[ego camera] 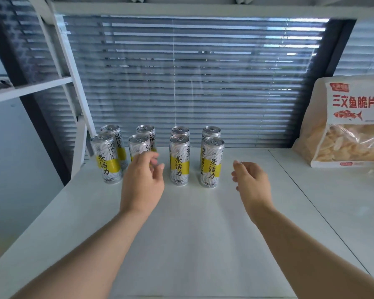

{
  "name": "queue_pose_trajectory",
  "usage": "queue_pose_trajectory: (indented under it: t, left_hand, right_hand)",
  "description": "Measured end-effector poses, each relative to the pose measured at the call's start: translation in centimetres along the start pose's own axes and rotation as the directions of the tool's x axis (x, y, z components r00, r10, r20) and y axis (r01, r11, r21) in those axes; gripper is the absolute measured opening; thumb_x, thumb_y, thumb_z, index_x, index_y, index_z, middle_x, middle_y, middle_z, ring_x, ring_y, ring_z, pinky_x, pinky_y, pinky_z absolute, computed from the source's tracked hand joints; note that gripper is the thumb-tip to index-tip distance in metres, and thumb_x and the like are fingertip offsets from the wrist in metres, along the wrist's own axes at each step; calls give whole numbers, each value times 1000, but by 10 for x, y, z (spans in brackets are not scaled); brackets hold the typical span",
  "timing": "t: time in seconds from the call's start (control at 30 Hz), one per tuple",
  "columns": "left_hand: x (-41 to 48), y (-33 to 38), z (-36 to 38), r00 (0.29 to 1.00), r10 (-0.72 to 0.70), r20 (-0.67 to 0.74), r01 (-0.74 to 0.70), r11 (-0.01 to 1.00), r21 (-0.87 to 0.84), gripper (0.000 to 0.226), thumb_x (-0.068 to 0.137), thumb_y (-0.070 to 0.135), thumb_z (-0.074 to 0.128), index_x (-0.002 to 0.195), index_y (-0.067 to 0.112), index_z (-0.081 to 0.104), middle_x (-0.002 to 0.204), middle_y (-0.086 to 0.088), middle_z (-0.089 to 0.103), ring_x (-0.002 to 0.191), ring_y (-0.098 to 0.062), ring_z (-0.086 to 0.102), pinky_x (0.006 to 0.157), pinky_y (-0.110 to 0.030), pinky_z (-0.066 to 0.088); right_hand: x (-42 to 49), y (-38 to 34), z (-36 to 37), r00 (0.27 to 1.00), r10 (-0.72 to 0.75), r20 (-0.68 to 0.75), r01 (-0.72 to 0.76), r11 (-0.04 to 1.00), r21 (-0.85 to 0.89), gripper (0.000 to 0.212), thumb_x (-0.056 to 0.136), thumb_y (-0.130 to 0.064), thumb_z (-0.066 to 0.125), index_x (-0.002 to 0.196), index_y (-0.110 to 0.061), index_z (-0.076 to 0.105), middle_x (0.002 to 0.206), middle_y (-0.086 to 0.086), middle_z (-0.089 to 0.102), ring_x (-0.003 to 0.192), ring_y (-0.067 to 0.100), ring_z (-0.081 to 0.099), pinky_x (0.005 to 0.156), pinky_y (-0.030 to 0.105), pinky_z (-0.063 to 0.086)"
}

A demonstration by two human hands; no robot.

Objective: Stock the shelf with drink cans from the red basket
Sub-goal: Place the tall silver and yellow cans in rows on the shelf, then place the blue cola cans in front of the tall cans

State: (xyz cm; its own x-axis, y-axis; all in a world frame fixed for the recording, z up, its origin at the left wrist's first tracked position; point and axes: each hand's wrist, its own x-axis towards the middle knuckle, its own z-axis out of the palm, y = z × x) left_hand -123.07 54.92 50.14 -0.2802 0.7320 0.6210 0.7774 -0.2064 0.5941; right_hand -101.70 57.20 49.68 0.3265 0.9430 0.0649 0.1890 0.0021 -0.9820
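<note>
Both hands reach forward over the white shelf board [192,234], bare-armed and holding nothing. The left hand [141,182] sits just left of the frame's centre, fingers loosely curled and fingertips blurred, directly in front of the second can of the front row [138,145], whose lower half it hides; whether it touches that can cannot be told. The right hand [252,180] hangs right of centre, fingers relaxed and slightly bent, near the rightmost front can [212,161] but apart from it. Eight drink cans [179,160] stand upright on the board in the middle-left of the frame, in two rows of four, each front can close before a back one; they are slim and silver, with a yellow band, black Chinese characters and closed pull-tab lids. The rows stand toward the back of the board, and the near part of the board lies bare under the forearms. A bag of fish crisps [352,126] leans at the right edge of the frame, well apart from the cans; its white label has red lettering and a red fish, and pale crisps show through the clear lower part. Grey slatted blinds [192,72] fill the background behind the cans; a white shelf upright [73,72] slants along the left, and an upper shelf board [181,8] crosses the top of the frame.
</note>
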Motion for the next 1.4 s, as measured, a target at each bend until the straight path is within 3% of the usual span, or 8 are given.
queue_pose_trajectory:
  t: [0.1,0.2,0.4,0.7,0.83,1.0,1.3,1.4]
  left_hand:
    - [-18,6,-11,962,-270,50,274,955,-112,18,91,20,61,107,12,64,97,2,64,84,-15,57,76,-24,41]
    - [-39,12,-18,923,-364,128,384,896,-222,13,88,31,60,94,21,65,94,0,70,89,-25,66,84,-40,53]
    - [-104,50,-34,911,-294,288,372,889,-268,12,90,29,56,79,30,59,80,5,70,77,-21,67,76,-43,55]
    - [-221,101,-58,806,-94,584,352,870,-345,18,93,34,52,85,23,64,79,6,69,77,-15,67,72,-34,56]
    - [-296,121,-39,695,-90,713,431,846,-314,24,79,46,55,77,24,65,71,2,70,67,-21,66,71,-43,56]
    - [-409,143,3,484,-49,874,468,858,-211,25,75,47,52,69,26,64,65,2,67,56,-18,58,69,-46,54]
    - [-582,124,77,155,-55,986,322,947,3,20,80,52,57,79,33,64,78,7,70,77,-20,67,77,-50,56]
    - [-620,105,103,80,-81,993,289,956,55,10,87,38,61,83,29,64,84,3,68,83,-21,66,79,-48,56]
  right_hand:
    - [-24,-4,-5,996,86,7,-86,990,108,21,95,-33,50,86,-18,62,77,2,67,78,22,62,81,44,51]
    - [-55,-4,-11,990,140,31,-143,970,197,23,97,-29,47,90,-13,62,76,5,65,72,19,59,70,35,46]
    - [-130,7,-50,984,168,50,-175,963,206,26,99,-27,46,93,-10,64,80,7,67,73,19,60,72,35,47]
    - [-249,43,-131,953,267,-146,-219,935,280,34,100,-32,45,93,-8,67,78,8,68,73,20,61,70,34,48]
    - [-308,93,-189,901,353,-253,-268,910,317,31,100,-31,45,84,-13,65,77,8,67,69,19,60,65,29,45]
    - [-392,187,-277,795,466,-389,-334,871,360,28,101,-22,44,85,-11,63,72,9,64,65,19,58,62,30,42]
    - [-516,347,-373,529,682,-505,-600,722,346,29,100,-31,48,92,-11,67,81,8,70,73,19,64,70,36,51]
    - [-536,394,-379,480,729,-488,-665,666,340,29,98,-33,51,91,-12,68,86,13,72,79,27,66,73,45,53]
